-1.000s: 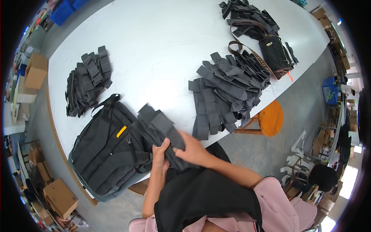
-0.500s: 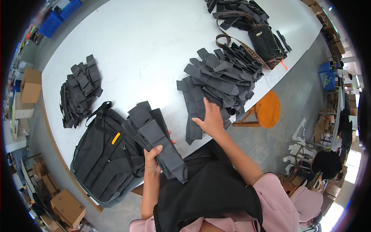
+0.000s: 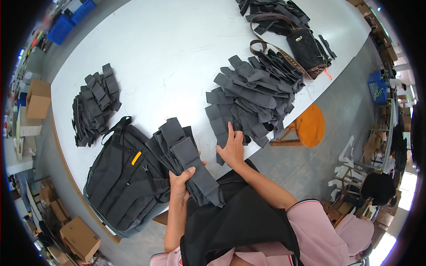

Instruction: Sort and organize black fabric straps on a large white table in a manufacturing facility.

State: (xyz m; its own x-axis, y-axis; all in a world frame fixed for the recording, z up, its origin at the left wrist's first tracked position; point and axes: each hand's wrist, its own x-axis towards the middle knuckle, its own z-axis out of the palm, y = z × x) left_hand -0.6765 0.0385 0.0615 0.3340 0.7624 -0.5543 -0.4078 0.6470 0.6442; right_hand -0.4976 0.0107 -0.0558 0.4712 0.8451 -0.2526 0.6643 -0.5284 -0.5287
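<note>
My left hand [image 3: 183, 179] is closed round a bundle of dark grey folded fabric strips [image 3: 185, 153], thumb on top, above my lap and beside a black backpack [image 3: 126, 181]. My right hand [image 3: 232, 148] is at the near-left side of a large heap of similar fabric strips [image 3: 253, 91]. It grips one fabric strip [image 3: 215, 119] at the table's near edge, thumb at the strip's left side and index finger stretched along it. The other fingers are curled, and the palm hides part of the strip.
A smaller heap of strips [image 3: 95, 104] lies on the white table [image 3: 164, 57] at the left. Another heap [image 3: 284, 13] and a dark shoulder bag [image 3: 306, 48] are at the far right. An orange-topped stool [image 3: 309, 125] stands right of the table; cardboard boxes [image 3: 80, 237] are lower left.
My right hand has moved left and toward me, its fingers drawing in on a strip at the heap's edge. The bundle in my left hand has shifted slightly right.
</note>
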